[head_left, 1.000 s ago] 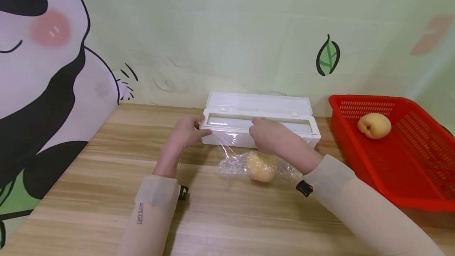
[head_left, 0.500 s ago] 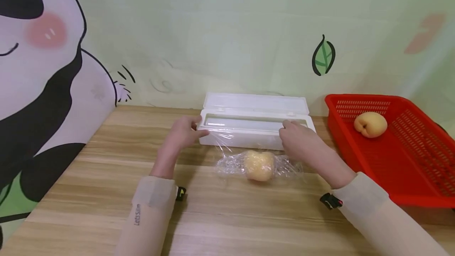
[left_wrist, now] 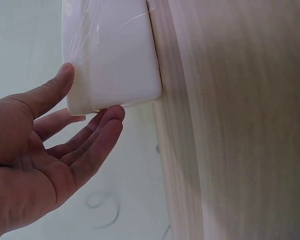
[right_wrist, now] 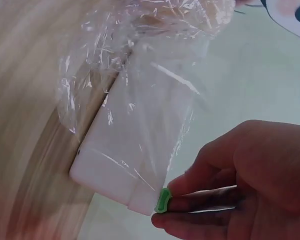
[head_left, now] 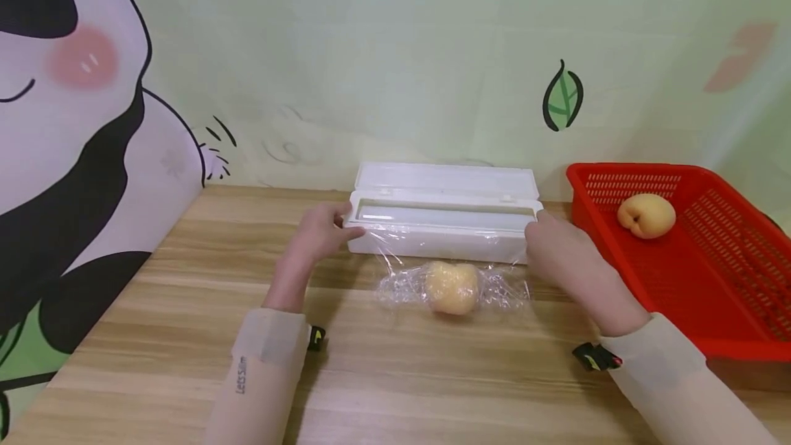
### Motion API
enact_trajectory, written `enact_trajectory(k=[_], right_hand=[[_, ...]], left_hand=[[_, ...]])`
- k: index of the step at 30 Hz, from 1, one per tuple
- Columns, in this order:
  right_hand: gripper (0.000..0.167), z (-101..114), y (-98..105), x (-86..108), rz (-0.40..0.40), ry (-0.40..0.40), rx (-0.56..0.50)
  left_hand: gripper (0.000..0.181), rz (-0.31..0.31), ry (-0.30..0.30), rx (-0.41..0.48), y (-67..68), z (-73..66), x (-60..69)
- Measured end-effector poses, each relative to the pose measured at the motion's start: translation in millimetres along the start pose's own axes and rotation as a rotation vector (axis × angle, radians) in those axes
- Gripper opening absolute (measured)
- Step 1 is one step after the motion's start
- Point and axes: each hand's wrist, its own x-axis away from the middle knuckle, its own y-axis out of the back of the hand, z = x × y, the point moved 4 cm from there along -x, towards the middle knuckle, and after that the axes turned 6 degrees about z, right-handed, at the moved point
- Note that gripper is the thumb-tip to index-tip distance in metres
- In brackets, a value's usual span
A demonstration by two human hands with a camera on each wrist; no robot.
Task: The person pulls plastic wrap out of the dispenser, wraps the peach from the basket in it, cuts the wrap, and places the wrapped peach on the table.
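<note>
A white cling film dispenser (head_left: pixel 432 242) stands at the back of the table with its lid tipped back. My left hand (head_left: pixel 318 232) grips its left end, thumb on the front edge and fingers at the end face, as the left wrist view shows. At the right end, my right hand (head_left: pixel 559 246) pinches a small green slide cutter (right_wrist: pixel 163 201) on the dispenser's edge. Clear cling film (head_left: pixel 398 286) runs down the dispenser's front and lies crumpled around a yellow, peach-like fruit (head_left: pixel 452 288) in front of it.
To the right stands a red plastic basket (head_left: pixel 624 280) with another yellow, peach-like fruit (head_left: pixel 646 215) in it. Behind the wooden table (head_left: pixel 395 383) rises a pale green backdrop (head_left: pixel 402 88) printed with a panda.
My right hand has slid rightward along the dispenser's front edge, from its middle to its right end. The left hand has stayed at the left end; the wrapped fruit looks unmoved.
</note>
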Motion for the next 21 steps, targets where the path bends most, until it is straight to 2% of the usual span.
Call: enact_trajectory(k=[3,6,11,13,16,18,21], right_hand=[[0.032,-3.4,-2.2,3.5,-0.014,-0.006,0.010],[0.029,-3.3,-3.6,7.3,-0.033,-0.027,0.049],[0.031,6.7,-1.9,16.1,-0.156,-0.017,0.071],[0.030,16.6,-0.2,18.5,-0.231,0.023,0.052],[0.031,35.7,-2.1,18.6,-0.313,0.129,-0.001],[0.035,49.6,-6.9,17.3,-0.316,0.205,-0.047],[0.050,67.1,-17.8,13.8,-0.261,0.270,-0.089]], left_hand=[[0.050,0.001,0.003,-0.004,0.0,1.1,-0.1],[0.066,-0.004,0.006,-0.001,0.5,1.1,-0.2],[0.066,-0.002,0.014,-0.010,0.6,2.0,-1.4],[0.066,-0.001,0.019,-0.006,0.8,1.8,-1.2],[0.066,0.003,0.024,0.003,1.1,1.1,-0.3],[0.067,0.005,0.029,0.010,1.3,0.6,0.4],[0.067,0.005,0.031,0.012,1.4,-0.3,1.2]])
